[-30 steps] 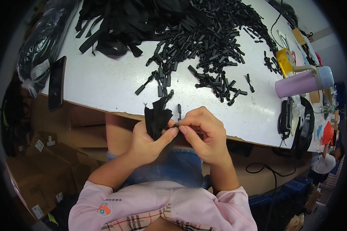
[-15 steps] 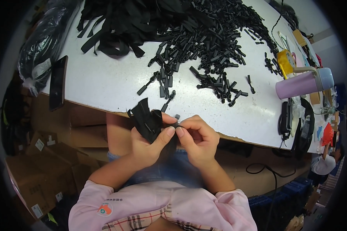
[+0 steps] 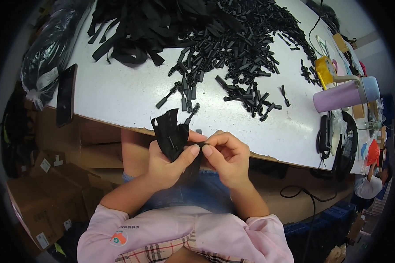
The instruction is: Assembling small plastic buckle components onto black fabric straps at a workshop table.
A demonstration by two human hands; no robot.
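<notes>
I see a white worktable (image 3: 118, 94) strewn with a heap of small black plastic pieces (image 3: 237, 44), black straps (image 3: 131, 30) piled at eleven o'clock, a dark phone (image 3: 66, 94) at nine and a lilac flask (image 3: 344, 94) at three. Just below the table's near edge, my left hand (image 3: 164, 164) is closed around a bundle of black webbing strips (image 3: 171, 131) that fans up toward twelve. My right hand (image 3: 228, 155) pinches the bundle's end, its thumb tip touching the left thumb.
</notes>
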